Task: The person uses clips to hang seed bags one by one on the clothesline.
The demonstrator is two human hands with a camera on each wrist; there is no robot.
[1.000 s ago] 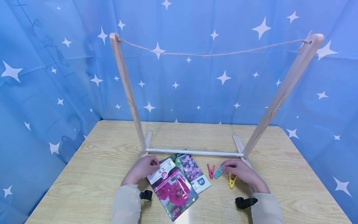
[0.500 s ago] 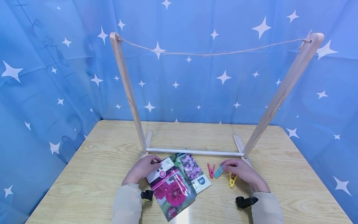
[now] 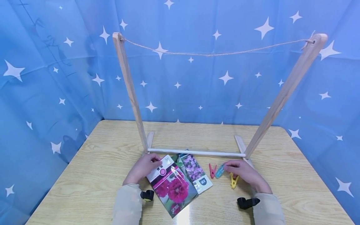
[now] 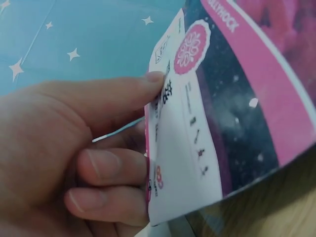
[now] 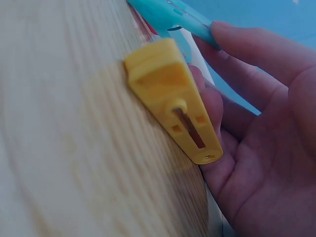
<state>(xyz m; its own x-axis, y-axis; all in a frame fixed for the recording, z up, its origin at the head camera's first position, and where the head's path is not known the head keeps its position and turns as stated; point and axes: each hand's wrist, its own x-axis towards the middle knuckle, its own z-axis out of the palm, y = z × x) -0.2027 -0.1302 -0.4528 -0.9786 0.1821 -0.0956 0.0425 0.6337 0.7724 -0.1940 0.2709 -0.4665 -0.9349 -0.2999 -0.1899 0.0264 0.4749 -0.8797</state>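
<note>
My left hand (image 3: 142, 168) pinches the far left corner of a seed packet (image 3: 176, 189) with magenta flowers, thumb on its printed face. In the left wrist view the packet (image 4: 197, 133) stands tilted above the table. A second packet (image 3: 193, 168) with purple flowers lies partly beneath it. My right hand (image 3: 245, 173) pinches one end of a light blue clothespin (image 3: 220, 171) between thumb and forefinger. Right by its curled lower fingers is a yellow clothespin (image 5: 170, 101). A pink clothespin (image 3: 212, 171) lies just left of the blue one.
Behind the packets stands a wooden frame with a left post (image 3: 130, 93), a right post (image 3: 287, 93) and a white crossbar (image 3: 197, 152) low down. Sagging twine (image 3: 211, 55) joins the post tops. The wooden table (image 3: 92, 168) ends at a blue star-patterned curtain (image 3: 197, 87).
The magenta-flower packet's near end swings a little left, then slightly back and away, while my left hand keeps its pinch. My right hand and the clothespins stay almost still.
</note>
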